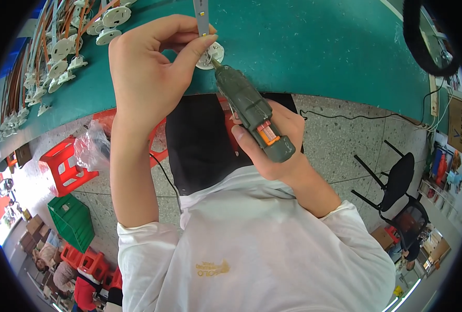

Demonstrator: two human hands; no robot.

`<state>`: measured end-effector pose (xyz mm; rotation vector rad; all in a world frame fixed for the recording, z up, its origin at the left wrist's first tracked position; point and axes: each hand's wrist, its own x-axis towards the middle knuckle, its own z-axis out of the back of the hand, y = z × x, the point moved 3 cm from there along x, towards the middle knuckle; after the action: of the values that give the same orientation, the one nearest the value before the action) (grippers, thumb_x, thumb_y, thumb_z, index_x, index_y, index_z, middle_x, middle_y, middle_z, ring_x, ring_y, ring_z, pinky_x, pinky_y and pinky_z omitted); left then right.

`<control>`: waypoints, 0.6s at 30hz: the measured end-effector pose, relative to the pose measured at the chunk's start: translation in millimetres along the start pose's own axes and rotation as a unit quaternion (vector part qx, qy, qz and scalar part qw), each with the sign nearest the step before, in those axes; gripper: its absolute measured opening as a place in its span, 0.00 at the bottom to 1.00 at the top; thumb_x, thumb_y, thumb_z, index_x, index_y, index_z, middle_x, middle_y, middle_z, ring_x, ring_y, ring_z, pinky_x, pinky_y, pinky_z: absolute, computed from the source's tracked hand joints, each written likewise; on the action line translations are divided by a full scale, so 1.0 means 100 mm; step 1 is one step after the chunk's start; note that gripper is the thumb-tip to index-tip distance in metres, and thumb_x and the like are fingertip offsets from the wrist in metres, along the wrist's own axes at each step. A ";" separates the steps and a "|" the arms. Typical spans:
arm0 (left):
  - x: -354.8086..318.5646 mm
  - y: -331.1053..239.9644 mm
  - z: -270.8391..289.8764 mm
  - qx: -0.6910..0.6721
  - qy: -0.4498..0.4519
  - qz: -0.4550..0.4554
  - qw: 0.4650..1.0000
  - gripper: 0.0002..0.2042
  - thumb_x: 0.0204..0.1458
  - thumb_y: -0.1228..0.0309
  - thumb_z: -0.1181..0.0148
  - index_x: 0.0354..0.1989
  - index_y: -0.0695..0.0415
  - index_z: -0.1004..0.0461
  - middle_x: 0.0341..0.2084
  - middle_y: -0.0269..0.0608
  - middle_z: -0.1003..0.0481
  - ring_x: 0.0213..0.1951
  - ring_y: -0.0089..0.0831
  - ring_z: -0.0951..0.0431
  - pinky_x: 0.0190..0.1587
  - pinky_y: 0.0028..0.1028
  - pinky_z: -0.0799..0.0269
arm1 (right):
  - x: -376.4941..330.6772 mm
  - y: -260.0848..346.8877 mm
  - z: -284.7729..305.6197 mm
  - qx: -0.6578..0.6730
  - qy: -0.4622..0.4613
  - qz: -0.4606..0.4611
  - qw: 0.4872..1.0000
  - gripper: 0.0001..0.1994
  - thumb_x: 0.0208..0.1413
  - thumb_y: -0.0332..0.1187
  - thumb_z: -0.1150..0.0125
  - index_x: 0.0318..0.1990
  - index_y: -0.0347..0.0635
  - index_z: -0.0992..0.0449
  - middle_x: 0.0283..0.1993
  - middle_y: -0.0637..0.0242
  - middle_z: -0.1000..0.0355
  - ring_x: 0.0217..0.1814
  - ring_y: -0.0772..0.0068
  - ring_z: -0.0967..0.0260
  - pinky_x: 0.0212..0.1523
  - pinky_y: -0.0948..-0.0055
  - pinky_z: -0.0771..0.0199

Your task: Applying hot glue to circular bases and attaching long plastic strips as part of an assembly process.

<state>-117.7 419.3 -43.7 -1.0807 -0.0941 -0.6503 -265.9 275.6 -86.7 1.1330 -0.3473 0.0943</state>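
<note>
Between the thumb and fingers of my left hand a narrow grey LED strip is pinched, its lower end at a round white base on the green table. My right hand is wrapped round a dark green glue gun, which has an orange and red part near its rear. The nozzle points up and left, and its tip is at the white base, close to my left thumb. Whether the tip touches the base I cannot tell. My left fingers partly cover the base.
Several white round bases with strips and wires lie at the table's left. A black strap-like loop hangs at upper right. On the floor stand a red stool, a green crate and a black chair. People sit farther off at lower left.
</note>
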 end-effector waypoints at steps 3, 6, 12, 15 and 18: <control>-0.02 0.00 -0.01 -0.015 -0.009 0.004 1.000 0.06 0.47 0.79 0.31 0.35 0.63 0.17 0.26 0.39 0.17 0.31 0.23 0.16 0.35 0.20 0.23 | -0.02 0.00 -0.03 -0.019 -0.003 0.012 1.000 0.08 0.46 0.24 0.34 0.35 0.36 0.21 0.28 0.60 0.24 0.25 0.64 0.26 0.27 0.70 0.27; -0.03 0.00 -0.01 -0.011 -0.019 0.014 1.000 0.06 0.47 0.79 0.31 0.35 0.63 0.17 0.26 0.38 0.17 0.31 0.23 0.16 0.34 0.20 0.23 | -0.02 0.03 -0.05 -0.010 -0.002 -0.001 1.000 0.06 0.45 0.24 0.35 0.33 0.36 0.22 0.24 0.62 0.28 0.20 0.64 0.31 0.23 0.69 0.32; -0.06 0.03 0.00 -0.016 -0.016 0.001 1.000 0.06 0.47 0.79 0.31 0.34 0.63 0.17 0.26 0.39 0.17 0.31 0.22 0.16 0.31 0.19 0.24 | -0.01 0.04 -0.06 -0.002 -0.027 0.013 1.000 0.06 0.45 0.24 0.35 0.33 0.36 0.23 0.22 0.62 0.28 0.19 0.65 0.31 0.22 0.70 0.33; -0.08 0.00 0.00 -0.003 0.012 0.025 1.000 0.05 0.52 0.81 0.34 0.37 0.67 0.19 0.31 0.38 0.18 0.33 0.20 0.20 0.41 0.21 0.25 | 0.00 0.05 -0.05 0.006 -0.031 0.020 0.999 0.06 0.45 0.24 0.35 0.33 0.36 0.22 0.23 0.62 0.27 0.20 0.64 0.30 0.22 0.70 0.32; -0.07 0.03 0.00 -0.002 0.008 0.027 1.000 0.05 0.52 0.81 0.34 0.37 0.67 0.19 0.31 0.38 0.18 0.33 0.20 0.20 0.41 0.21 0.25 | 0.00 0.03 -0.04 0.003 -0.046 0.030 0.998 0.06 0.45 0.23 0.35 0.33 0.36 0.23 0.24 0.62 0.27 0.21 0.65 0.29 0.23 0.71 0.32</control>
<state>-121.5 423.1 -48.4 -1.0775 -0.0500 -0.6113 -266.0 280.3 -85.8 1.1346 -0.4643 0.0958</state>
